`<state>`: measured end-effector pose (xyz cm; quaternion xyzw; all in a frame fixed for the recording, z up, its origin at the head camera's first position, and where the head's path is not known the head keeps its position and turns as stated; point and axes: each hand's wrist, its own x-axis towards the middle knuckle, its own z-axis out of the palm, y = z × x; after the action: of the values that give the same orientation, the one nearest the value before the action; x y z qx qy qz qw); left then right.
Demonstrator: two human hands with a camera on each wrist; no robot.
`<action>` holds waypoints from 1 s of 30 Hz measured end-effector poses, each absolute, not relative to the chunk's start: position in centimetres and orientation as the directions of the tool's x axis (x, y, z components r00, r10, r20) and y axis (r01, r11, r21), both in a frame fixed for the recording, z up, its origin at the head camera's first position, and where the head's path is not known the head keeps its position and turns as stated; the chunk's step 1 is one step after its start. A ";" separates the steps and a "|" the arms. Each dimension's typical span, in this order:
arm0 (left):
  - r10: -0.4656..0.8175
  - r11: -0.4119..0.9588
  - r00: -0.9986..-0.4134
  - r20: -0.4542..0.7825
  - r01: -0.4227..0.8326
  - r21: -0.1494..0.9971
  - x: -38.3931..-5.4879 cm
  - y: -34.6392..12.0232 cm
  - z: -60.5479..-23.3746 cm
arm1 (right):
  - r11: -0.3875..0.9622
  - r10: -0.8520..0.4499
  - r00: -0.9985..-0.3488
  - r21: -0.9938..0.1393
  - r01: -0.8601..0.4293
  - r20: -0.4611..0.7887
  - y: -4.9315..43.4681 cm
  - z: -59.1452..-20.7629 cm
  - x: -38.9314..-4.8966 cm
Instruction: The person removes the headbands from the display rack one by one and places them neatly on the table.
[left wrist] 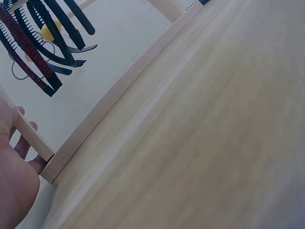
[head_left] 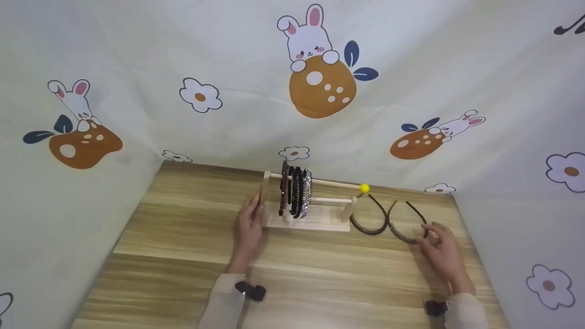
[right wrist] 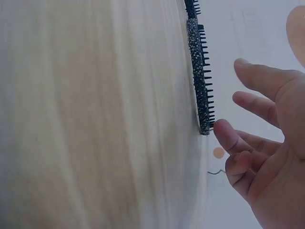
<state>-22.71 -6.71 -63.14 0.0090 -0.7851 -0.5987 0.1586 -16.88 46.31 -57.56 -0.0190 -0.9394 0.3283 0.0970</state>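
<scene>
A wooden headband stand [head_left: 336, 225] lies along the table, with several dark and glittery headbands [head_left: 297, 194] hung over its upper rod. A yellow ball [head_left: 364, 188] caps that rod's right end. My left hand [head_left: 250, 224] grips the stand's left upright [left wrist: 34, 138], fingers wrapped behind it. On the table right of the stand are two toothed headbands, a left one [head_left: 369, 231] and a right one [head_left: 402, 236], side by side. Around the right one's outer side is my right hand [head_left: 443, 253], fingers spread; the right wrist view shows its fingertips beside the glittery band [right wrist: 196, 67].
The wood-grain table [head_left: 183, 228] meets a pale printed cloth [head_left: 228, 132] at its back and sides. Close behind the stand, the cloth rises like a wall. A black wrist camera [head_left: 251, 291] is strapped at the left sleeve, another camera [head_left: 436, 308] at the right.
</scene>
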 end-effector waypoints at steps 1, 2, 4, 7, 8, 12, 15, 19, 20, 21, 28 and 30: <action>-0.207 0.286 -0.949 0.240 0.176 0.942 -22.7 -6.7 -63.1 | 0.785 0.103 -0.976 -0.618 -0.037 0.190 46.1 -57.5 -16.8; -0.209 0.282 -0.948 0.239 0.176 0.943 -22.7 -6.6 -63.0 | 0.785 0.106 -0.973 -0.618 -0.046 0.207 45.9 -57.4 -16.7; -0.210 0.281 -0.946 0.247 0.183 0.942 -22.7 -6.6 -62.9 | 0.784 0.106 -0.966 -0.618 -0.065 0.236 45.4 -57.3 -16.5; -0.219 0.308 -0.935 0.278 0.204 0.929 -22.7 -6.6 -62.9 | 0.787 0.096 -0.959 -0.611 -0.090 0.265 44.7 -57.1 -16.4; -0.220 0.316 -0.931 0.291 0.215 0.924 -22.8 -6.6 -62.9 | 0.787 0.090 -0.957 -0.608 -0.101 0.276 44.4 -57.0 -16.3; -0.217 0.318 -0.928 0.304 0.227 0.920 -22.8 -6.7 -63.0 | 0.788 0.078 -0.944 -0.599 -0.139 0.320 43.4 -56.7 -16.3; -0.213 0.302 -0.936 0.280 0.209 0.930 -22.7 -6.7 -63.0 | 0.774 0.086 -0.934 -0.614 -0.157 0.347 42.6 -56.4 -16.3; -0.207 0.303 -0.943 0.259 0.190 0.934 -22.7 -6.8 -63.2 | 0.755 0.141 -0.923 -0.641 -0.134 0.358 41.6 -55.8 -16.2; -0.203 0.304 -0.945 0.257 0.189 0.934 -22.8 -6.8 -63.2 | 0.753 0.158 -0.920 -0.646 -0.123 0.360 41.4 -55.7 -16.2; -0.200 0.301 -0.946 0.254 0.187 0.935 -22.8 -6.8 -63.3 | 0.752 0.177 -0.916 -0.650 -0.111 0.361 41.2 -55.5 -16.1; -0.192 0.261 -0.952 0.239 0.185 0.947 -22.8 -6.9 -63.4 | 0.712 0.274 -0.873 -0.695 -0.098 0.403 39.8 -54.8 -16.3; -0.195 0.248 -0.955 0.223 0.172 0.953 -22.8 -6.9 -63.4 | 0.689 0.283 -0.866 -0.716 -0.115 0.412 39.3 -54.7 -16.4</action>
<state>-22.77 -6.85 -63.45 0.0074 -0.7755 -0.6133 0.1499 -16.42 39.33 -54.75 -0.0474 -0.8831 0.3915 0.2541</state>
